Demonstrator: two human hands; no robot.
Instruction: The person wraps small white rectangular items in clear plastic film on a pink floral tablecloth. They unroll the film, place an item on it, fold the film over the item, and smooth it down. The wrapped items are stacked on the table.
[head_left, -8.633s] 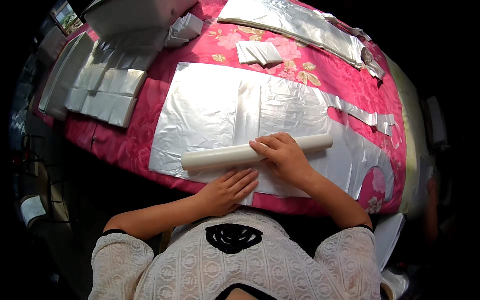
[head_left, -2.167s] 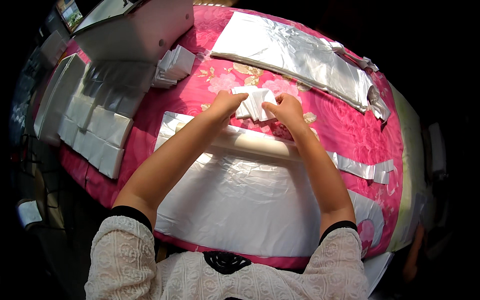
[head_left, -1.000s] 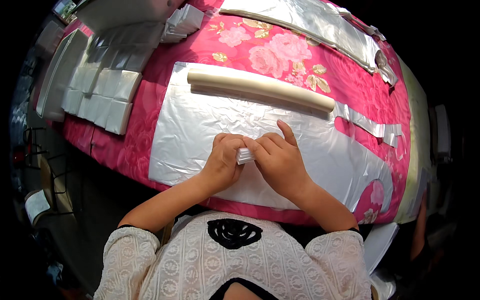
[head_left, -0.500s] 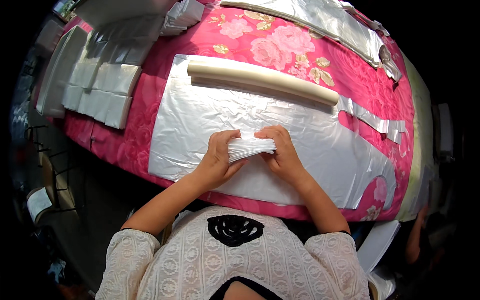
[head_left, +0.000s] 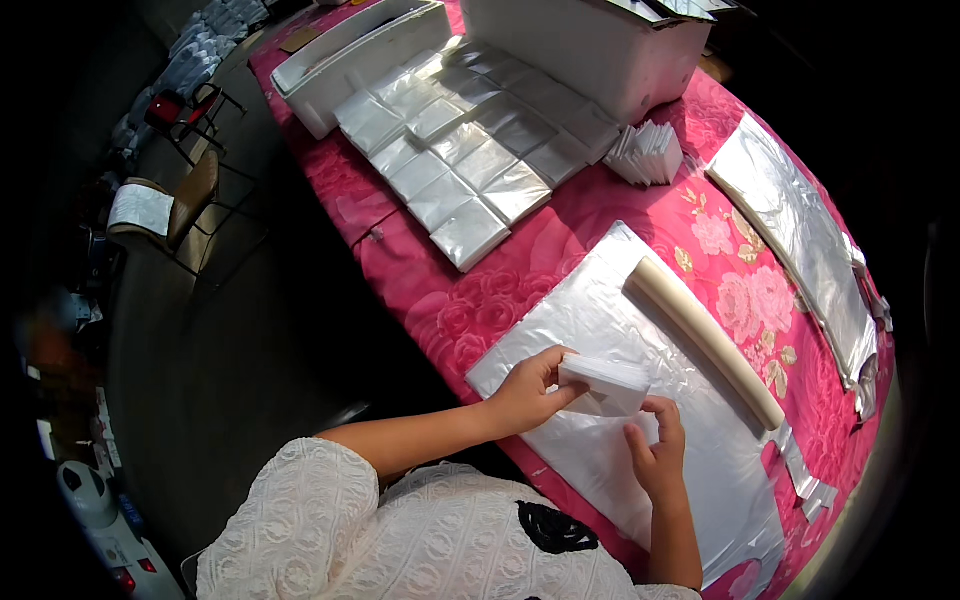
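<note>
A stack of thin white folded sheets (head_left: 607, 371) is gripped at its left end by my left hand (head_left: 532, 393), thumb in front and fingers behind. The stack is tilted, its layered upper edge showing. Below that edge its face looks greyish and shiny. Just off its lower right corner is my right hand (head_left: 661, 445), thumb and forefinger apart, nothing visible between them. Both hands are above a large silvery-white plastic sheet (head_left: 560, 310) spread on the table. A cream-coloured round tube (head_left: 705, 340) lies across the far side of this sheet.
Rows of clear-wrapped flat packets (head_left: 470, 165) lie at the far left of the pink flowered tablecloth (head_left: 400, 270). Behind them stand a long white foam tray (head_left: 350, 65) and a big white box (head_left: 590, 50). White folded packets (head_left: 645, 153) stand beside the box. Folded silvery plastic (head_left: 800, 240) lies far right.
The view has swung left. Both hands held the stack before; now the right hand has come off it and the left alone keeps hold. The stack's face has tipped into view.
</note>
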